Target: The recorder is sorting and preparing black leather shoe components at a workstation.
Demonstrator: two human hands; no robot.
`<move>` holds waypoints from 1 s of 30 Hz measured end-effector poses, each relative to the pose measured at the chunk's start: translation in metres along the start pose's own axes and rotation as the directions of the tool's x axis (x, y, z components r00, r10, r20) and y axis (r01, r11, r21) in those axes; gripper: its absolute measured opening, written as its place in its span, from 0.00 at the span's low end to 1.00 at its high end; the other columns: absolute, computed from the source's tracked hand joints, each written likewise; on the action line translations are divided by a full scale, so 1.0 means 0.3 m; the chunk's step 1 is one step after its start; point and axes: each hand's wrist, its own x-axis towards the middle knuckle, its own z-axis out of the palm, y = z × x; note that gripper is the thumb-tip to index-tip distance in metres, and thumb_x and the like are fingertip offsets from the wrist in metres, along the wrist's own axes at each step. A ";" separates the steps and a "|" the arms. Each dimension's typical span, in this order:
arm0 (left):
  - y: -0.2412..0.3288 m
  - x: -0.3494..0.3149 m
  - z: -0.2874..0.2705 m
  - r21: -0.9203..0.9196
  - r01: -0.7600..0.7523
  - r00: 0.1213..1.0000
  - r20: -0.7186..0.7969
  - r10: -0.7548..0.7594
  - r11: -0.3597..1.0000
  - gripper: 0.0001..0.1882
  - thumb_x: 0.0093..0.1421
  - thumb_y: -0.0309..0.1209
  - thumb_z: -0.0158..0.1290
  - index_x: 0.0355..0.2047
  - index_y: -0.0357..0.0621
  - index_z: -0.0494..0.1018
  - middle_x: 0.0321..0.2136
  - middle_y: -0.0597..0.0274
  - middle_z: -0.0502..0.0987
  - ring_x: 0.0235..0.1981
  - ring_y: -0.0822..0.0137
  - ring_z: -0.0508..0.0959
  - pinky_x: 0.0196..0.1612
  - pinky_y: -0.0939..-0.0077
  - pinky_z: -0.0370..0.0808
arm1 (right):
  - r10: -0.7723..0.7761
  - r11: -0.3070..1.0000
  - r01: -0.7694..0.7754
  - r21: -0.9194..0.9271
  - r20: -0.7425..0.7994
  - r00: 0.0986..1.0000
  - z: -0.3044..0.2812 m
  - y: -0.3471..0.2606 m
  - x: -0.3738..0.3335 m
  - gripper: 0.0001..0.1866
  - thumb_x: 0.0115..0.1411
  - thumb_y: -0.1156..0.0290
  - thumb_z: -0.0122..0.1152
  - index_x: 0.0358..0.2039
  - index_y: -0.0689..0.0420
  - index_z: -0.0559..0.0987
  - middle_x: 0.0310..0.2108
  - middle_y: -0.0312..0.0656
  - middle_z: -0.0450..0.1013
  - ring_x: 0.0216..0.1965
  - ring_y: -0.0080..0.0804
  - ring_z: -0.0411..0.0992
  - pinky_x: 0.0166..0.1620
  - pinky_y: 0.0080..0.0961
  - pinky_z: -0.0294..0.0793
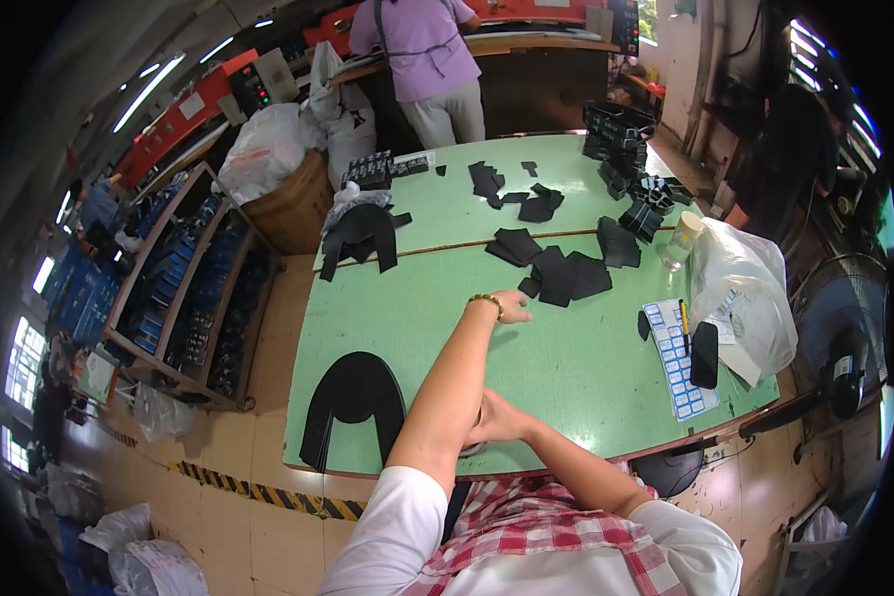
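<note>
My left hand [512, 307] reaches out over the green table [576, 368], a beaded bracelet at its wrist. Its fingers are slightly apart, and I see nothing in them. Just beyond it lies a loose heap of flat black pieces [571, 277]. Close to the table's front edge, my right hand [503, 418] is curled, its fingers partly hidden behind my left forearm. A greyish thing shows below that hand, too covered to name. Left of my forearm lies a stack of black U-shaped pieces [360, 387].
More black U-shaped pieces [361, 238] lie far left, and black bundles [621, 139] far right. On the right are a jar [679, 243], a plastic bag [740, 288], a blue-and-white card [677, 363] and a phone [704, 355]. A person [427, 60] stands beyond the table.
</note>
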 end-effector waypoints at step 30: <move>-0.017 0.017 0.011 -0.014 -0.020 1.000 -0.022 0.020 1.000 0.31 0.53 0.50 0.48 0.54 0.49 0.62 0.52 0.55 0.66 0.52 0.59 0.67 0.54 0.66 0.63 | -0.005 0.998 0.006 0.056 -0.011 1.000 0.006 -0.010 -0.001 0.46 0.33 0.67 0.73 0.53 0.62 0.59 0.51 0.45 0.62 0.53 0.32 0.60 0.56 0.31 0.59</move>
